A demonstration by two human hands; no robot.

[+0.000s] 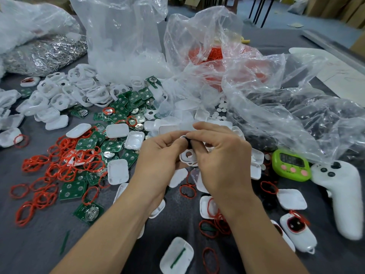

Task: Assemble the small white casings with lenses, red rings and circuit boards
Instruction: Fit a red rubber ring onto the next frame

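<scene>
Table: dark grey table (29, 244) fills the head view; its far edge shows at upper right, beyond the bags.
Left hand (160, 155): over the middle of the table, fingers curled, thumb and forefinger pinching a small round dark part (185, 138) with a white rim.
Right hand (219, 159): touching the left hand, fingertips nipping the same part from the other side.
Frame: white plastic casing frame with a round hole (188, 156) sits just below the pinched part, between the two hands; which fingers carry it I cannot tell.
Rings: thin red rubber rings (65, 161) lie tangled in a heap left of the left hand, with strays out to the near-left.
Boards: green rectangular circuit boards (111, 145) lie mixed into the ring heap and behind it.
Shells: white rounded plastic casing shells (118, 171) lie scattered all round both forearms.
Discs: small white round discs (221, 109) lie behind the hands, at a bag's mouth.
Bags: crumpled clear plastic bags (256, 80) wall off the far side and the right.
Right edge: lime-green digital timer (290, 165) near the right hand, white handheld controller (343, 196) just beside it.
Open room: bare table at the near-left corner; a narrow strip between the forearms.
</scene>
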